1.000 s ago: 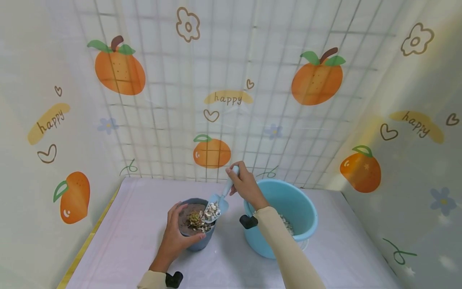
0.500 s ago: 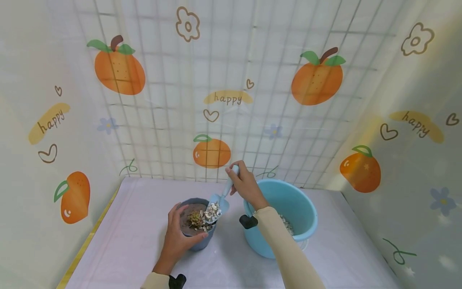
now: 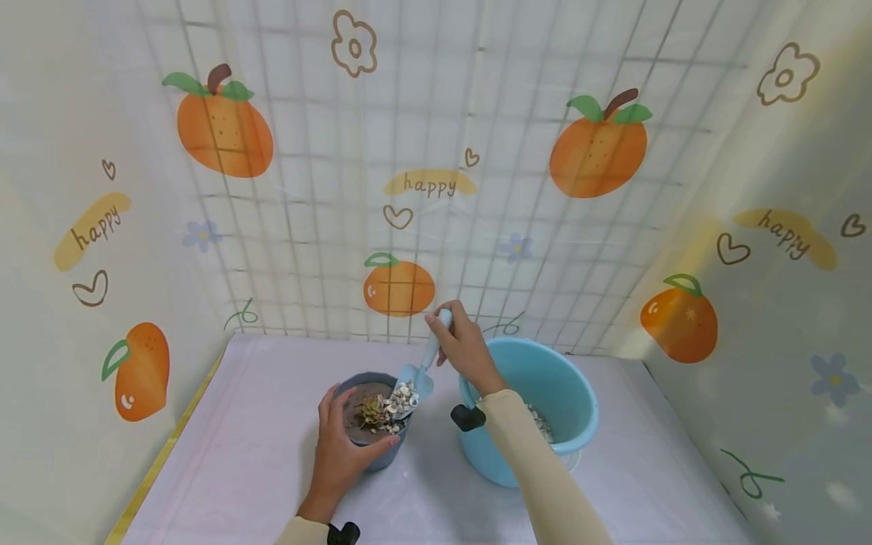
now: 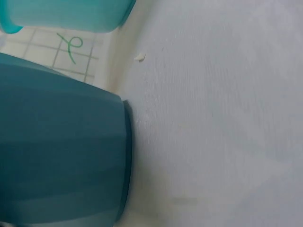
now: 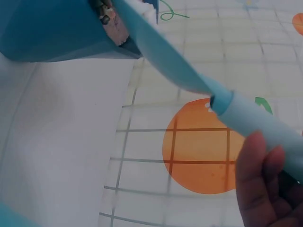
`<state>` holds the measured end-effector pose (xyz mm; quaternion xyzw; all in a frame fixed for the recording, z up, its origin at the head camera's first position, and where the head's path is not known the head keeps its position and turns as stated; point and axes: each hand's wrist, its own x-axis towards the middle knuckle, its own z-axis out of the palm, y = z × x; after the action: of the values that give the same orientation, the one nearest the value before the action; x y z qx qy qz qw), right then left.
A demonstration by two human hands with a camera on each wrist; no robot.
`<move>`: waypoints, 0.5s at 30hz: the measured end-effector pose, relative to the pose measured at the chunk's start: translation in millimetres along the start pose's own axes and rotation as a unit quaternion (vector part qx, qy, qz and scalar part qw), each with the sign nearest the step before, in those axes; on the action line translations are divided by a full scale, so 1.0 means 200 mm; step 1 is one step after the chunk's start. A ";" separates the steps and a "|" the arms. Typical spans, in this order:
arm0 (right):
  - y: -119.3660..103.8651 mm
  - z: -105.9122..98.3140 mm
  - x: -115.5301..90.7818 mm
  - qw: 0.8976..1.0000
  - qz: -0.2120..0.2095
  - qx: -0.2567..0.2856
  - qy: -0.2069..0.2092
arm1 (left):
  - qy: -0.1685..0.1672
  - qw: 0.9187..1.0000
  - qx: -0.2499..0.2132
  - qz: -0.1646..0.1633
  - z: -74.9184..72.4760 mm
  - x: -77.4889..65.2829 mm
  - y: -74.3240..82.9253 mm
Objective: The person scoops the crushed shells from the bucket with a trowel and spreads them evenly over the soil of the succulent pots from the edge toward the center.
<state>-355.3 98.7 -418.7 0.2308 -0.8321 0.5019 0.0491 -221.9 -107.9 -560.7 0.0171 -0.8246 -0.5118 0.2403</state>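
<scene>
My left hand [image 3: 335, 454] grips a blue-grey flower pot [image 3: 388, 459], fingers on its far left rim and thumb along the near side. Inside it, a small yellow-green succulent [image 3: 371, 409] grows in brown soil. My right hand [image 3: 466, 347] holds a light blue trowel [image 3: 431, 353] by the handle, its blade slanting down over the pot's right rim. Pale pebbles [image 3: 403, 397] lie on the blade and beside the plant. Seen from the right wrist, the trowel [image 5: 175, 66] reaches to the pot's rim. The pot's faceted wall [image 4: 61, 146] fills the left wrist view's left side; that hand is hidden there.
A light blue bucket [image 3: 489, 454] with more pebbles [image 3: 543, 424] inside stands right of the pot, under my right forearm. A white cloth [image 3: 259, 424] covers the table. Behind rises a grid wall behind a printed curtain. One small white chip [image 4: 139, 57] lies on the cloth.
My left wrist has shifted slightly right and forward, still gripping the pot. The trowel blade has edged slightly to the right, with its pebbles. My right hand has barely moved.
</scene>
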 end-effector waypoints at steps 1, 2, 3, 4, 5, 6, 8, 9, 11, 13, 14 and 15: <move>0.00 0.00 0.00 1.000 0.000 0.000 0.001 | 0.002 1.000 0.004 0.000 0.00 0.00 0.00; 0.00 0.00 0.00 1.000 -0.001 -0.001 0.002 | 0.003 1.000 0.008 0.000 0.01 0.00 0.00; 0.00 0.00 0.00 1.000 0.000 -0.001 0.004 | 0.005 1.000 0.011 0.000 0.01 0.00 0.00; 0.00 0.00 0.00 1.000 -0.001 0.000 0.005 | 0.006 1.000 0.013 0.001 0.01 0.00 0.00; 0.00 0.00 0.00 1.000 -0.002 0.000 0.006 | 0.007 1.000 0.014 0.001 0.02 -0.01 0.00; 0.00 0.00 0.00 1.000 -0.002 0.001 0.008 | 0.008 1.000 0.014 0.002 0.02 -0.01 0.00; 0.00 0.00 0.00 1.000 -0.004 0.003 0.011 | 0.008 1.000 0.013 0.003 0.02 -0.01 -0.01; 0.00 0.00 0.00 1.000 -0.006 0.003 0.012 | 0.008 1.000 0.013 0.004 0.02 -0.01 -0.01; 0.00 0.00 0.00 1.000 -0.009 0.000 0.014 | 0.008 1.000 0.012 0.005 0.02 -0.01 -0.01; 0.01 0.00 0.00 1.000 -0.011 -0.002 0.016 | 0.008 1.000 0.012 0.004 0.02 -0.01 -0.01; 0.01 0.00 0.00 1.000 -0.012 -0.004 0.017 | 0.009 1.000 0.013 0.004 0.02 -0.01 -0.01; 0.01 0.00 0.00 1.000 -0.012 -0.004 0.018 | 0.010 1.000 0.013 0.003 0.02 -0.01 0.00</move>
<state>-356.7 100.3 -420.4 0.2316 -0.8304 0.5018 0.0712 -222.3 -103.9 -563.7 0.0224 -0.8287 -0.5005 0.2495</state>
